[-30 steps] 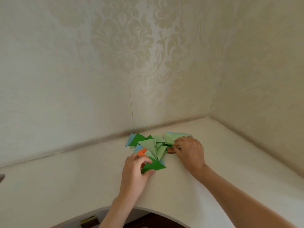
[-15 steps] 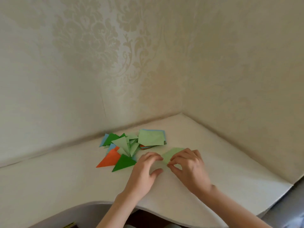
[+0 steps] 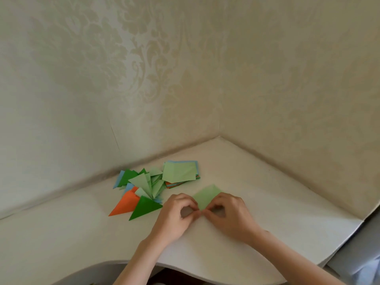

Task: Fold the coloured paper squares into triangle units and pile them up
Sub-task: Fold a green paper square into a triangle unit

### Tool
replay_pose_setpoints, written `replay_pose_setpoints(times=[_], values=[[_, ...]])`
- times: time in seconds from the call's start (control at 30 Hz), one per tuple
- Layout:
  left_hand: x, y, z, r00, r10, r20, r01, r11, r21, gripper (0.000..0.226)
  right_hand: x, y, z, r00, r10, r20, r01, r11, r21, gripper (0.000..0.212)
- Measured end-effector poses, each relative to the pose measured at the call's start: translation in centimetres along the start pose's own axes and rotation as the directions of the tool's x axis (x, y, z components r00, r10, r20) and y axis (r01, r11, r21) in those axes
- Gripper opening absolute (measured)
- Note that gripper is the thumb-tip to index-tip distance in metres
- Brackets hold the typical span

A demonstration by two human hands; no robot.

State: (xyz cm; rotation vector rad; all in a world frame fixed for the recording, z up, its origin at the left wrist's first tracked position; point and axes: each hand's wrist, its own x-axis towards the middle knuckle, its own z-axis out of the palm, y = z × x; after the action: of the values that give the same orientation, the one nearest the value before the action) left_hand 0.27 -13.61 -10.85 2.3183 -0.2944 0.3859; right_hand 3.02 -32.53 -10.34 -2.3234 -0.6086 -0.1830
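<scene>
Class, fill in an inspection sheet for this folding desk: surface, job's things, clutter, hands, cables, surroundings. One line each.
Surface: white corner desk, curved front edge.
Job's things: light green sheet flat in front of the person; stack of squares behind it, light green on top, blue and orange edges showing; pile of folded triangles to its left, with an orange triangle and a dark green triangle at the near side.
Clutter: nothing seen.
Hands: left hand and right hand both pinch the sheet's near corner, fingertips meeting.
Cables: nothing seen.
Surroundings: patterned cream wallpaper on both walls of the corner.
</scene>
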Motion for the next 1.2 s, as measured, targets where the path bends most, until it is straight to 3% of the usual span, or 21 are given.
replay_pose_setpoints(times=[0.13, 0.6, 0.7, 0.8, 0.9, 1.0, 1.2], values=[[0.2, 0.1, 0.1, 0.996, -0.070, 0.050, 0.071, 0.997, -0.025, 0.009, 0.3, -0.2, 0.0, 0.997, 0.067, 0.030, -0.067, 0.998, 0.012, 0.014], [1.1, -0.1, -0.3, 0.947, -0.294, 0.134, 0.314, 0.935, -0.167, 0.028, 1.9, -0.2, -1.7, 0.933, 0.189, 0.308, -0.214, 0.976, 0.048, 0.026], [0.8, -0.4, -0.8, 0.962, -0.205, 0.182, 0.229, 0.965, -0.125, 0.029, 1.3, -0.3, -1.8, 0.941, 0.143, 0.306, -0.155, 0.988, 0.016, 0.019], [0.4, 0.0, -1.4, 0.965, -0.115, 0.234, 0.146, 0.982, -0.119, 0.036, 0.4, -1.0, -0.9, 0.974, 0.113, 0.194, -0.092, 0.989, -0.118, 0.017], [-0.4, 0.5, -1.6, 0.979, -0.021, 0.203, 0.047, 0.991, -0.123, 0.042, -0.2, -1.3, -0.2, 0.983, 0.088, 0.161, -0.056, 0.980, -0.191, 0.013], [-1.2, 0.6, -1.4, 0.987, 0.052, 0.153, -0.043, 0.997, -0.068, 0.041, -0.4, -1.3, -1.0, 0.978, 0.061, 0.201, -0.040, 0.994, -0.107, 0.005], [-1.4, 0.9, -1.4, 0.985, 0.147, 0.086, -0.154, 0.984, 0.086, 0.012, -1.0, -1.5, -3.3, 0.972, -0.006, 0.236, -0.014, 0.997, 0.082, 0.005]])
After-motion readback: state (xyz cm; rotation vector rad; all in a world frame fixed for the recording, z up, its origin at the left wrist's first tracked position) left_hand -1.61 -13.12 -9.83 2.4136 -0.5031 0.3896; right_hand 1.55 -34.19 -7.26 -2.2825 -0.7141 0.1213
